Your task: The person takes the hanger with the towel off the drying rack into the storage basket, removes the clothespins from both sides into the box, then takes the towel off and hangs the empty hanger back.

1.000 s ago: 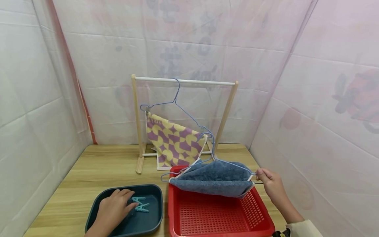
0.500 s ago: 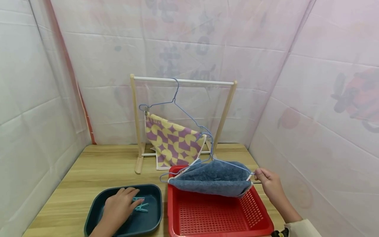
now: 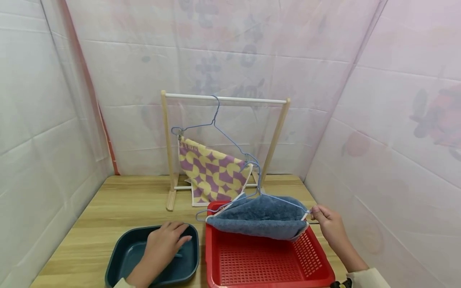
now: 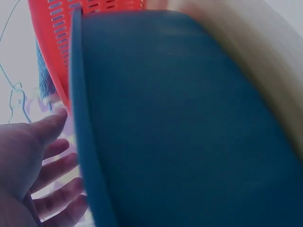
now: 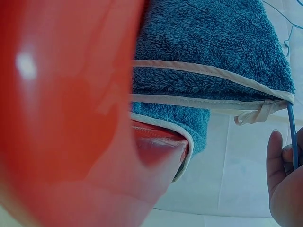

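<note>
My left hand [image 3: 163, 244] hovers over the dark teal tray [image 3: 130, 256], fingers spread and loosely bent. In the left wrist view nothing shows between those fingers, beside the tray wall [image 4: 85, 123]. Part of a light teal clothespin [image 3: 178, 255] peeks out below the hand; the hand covers the rest. With thumb and fingertips, my right hand [image 3: 328, 224] pinches the right end of a blue wire hanger [image 3: 282, 199]. A folded blue towel [image 3: 257, 229] drapes from that hanger above the red basket. The right wrist view shows the hanger wire [image 5: 292, 135] between the fingers and the towel's pale edging.
The red perforated basket [image 3: 259, 266] stands right of the tray on a wooden table [image 3: 86, 228]. Behind is a wooden drying rack [image 3: 277, 132] with a white bar. From it hangs another blue hanger [image 3: 230, 140] with a purple-and-yellow cloth [image 3: 214, 172] clipped on, sloping rightward.
My left hand has moved right within the tray and now covers most of the clothespins, which showed beside it before. The right hand, hanger and blue towel stay where they were.
</note>
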The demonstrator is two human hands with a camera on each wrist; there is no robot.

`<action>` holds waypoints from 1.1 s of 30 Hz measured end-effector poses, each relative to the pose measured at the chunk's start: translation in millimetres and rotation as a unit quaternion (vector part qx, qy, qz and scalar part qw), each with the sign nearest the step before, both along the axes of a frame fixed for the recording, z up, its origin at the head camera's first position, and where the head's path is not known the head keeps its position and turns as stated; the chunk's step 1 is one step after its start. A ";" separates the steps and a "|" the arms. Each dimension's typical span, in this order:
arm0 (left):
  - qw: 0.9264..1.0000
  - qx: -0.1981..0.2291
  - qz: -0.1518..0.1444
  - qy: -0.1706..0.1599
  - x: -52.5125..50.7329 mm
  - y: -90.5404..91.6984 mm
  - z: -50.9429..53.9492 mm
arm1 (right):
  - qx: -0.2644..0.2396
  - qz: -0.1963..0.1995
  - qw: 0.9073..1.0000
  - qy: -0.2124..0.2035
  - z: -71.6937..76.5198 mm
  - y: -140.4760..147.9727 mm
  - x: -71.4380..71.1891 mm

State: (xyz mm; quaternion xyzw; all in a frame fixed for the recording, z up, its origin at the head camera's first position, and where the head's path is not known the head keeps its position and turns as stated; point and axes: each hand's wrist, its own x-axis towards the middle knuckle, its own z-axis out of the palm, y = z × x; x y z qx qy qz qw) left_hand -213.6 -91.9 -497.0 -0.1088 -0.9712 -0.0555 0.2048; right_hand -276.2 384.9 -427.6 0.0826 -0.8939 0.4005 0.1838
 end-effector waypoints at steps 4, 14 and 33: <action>1.000 0.004 -0.016 0.023 -4.3 9.2 1.8 | -0.004 0.002 1.000 0.010 -1.6 0.6 -0.5; 0.993 0.014 -0.111 0.030 -19.6 43.7 21.0 | -0.007 0.002 1.000 0.008 -1.8 1.1 -1.0; 0.974 -0.021 -0.195 0.110 -35.2 113.0 38.2 | -0.010 0.007 1.000 0.014 -3.2 -0.3 1.8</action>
